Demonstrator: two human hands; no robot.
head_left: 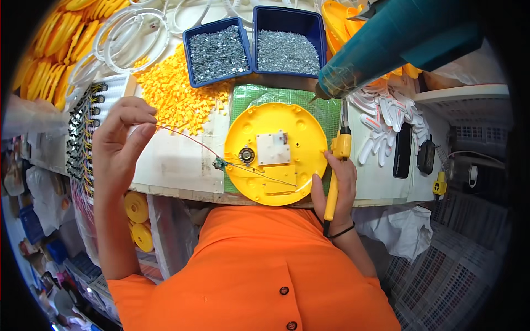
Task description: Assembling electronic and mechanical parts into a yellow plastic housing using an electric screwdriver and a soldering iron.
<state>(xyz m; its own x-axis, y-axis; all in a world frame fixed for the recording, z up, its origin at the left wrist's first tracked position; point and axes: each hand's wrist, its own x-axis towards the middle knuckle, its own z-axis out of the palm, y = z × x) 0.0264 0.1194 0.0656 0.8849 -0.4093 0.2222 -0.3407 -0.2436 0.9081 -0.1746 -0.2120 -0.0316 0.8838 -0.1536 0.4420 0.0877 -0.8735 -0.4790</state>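
Note:
A round yellow plastic shell (314,129) lies on a green mat (243,99) in front of me. Fixed in it are a white square box (273,149) and a small round black speaker (246,155). At the shell's left edge, a small green circuit board (220,163) has thin wires running from it. My left hand (124,132) is raised left of the shell, finger and thumb pinching the end of a thin red wire (190,139). My right hand (339,185) holds a yellow soldering iron (331,196), tip pointing away, fingers touching the shell's right rim.
A teal tool (381,55) with a pointed tip hangs above the mat. Behind are two blue bins (193,74) of small metal parts and a yellow pile of small pieces (176,94). White handle-shaped parts (381,121) and a black box (402,150) lie to the right.

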